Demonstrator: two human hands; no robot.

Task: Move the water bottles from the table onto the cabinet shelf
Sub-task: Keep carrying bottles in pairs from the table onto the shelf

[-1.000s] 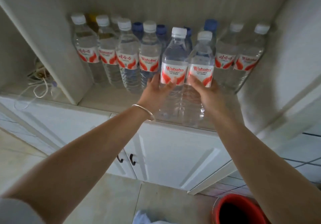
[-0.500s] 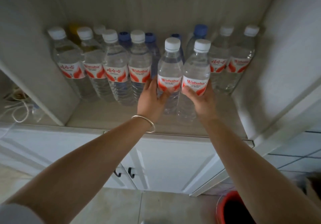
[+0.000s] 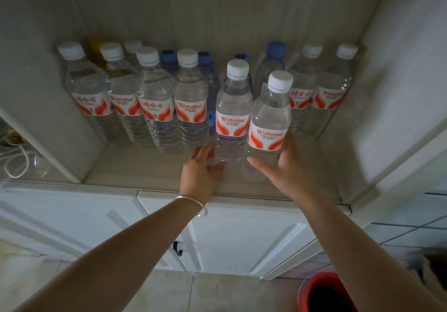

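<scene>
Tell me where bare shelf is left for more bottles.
Bare shelf runs along the front edge, left of the left hand, before the left row of bottles. A smaller patch lies at the front right. The back is crowded wall to wall.

Dim, flat indoor light, deep shadow inside the alcove, wide-angle edge bending, slight motion blur.

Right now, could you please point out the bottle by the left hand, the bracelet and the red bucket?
bottle by the left hand [image 3: 232,127]: head view, on its label.
bracelet [image 3: 193,202]: head view, on the band at the wrist.
red bucket [image 3: 312,285]: head view, on its rim.
</scene>
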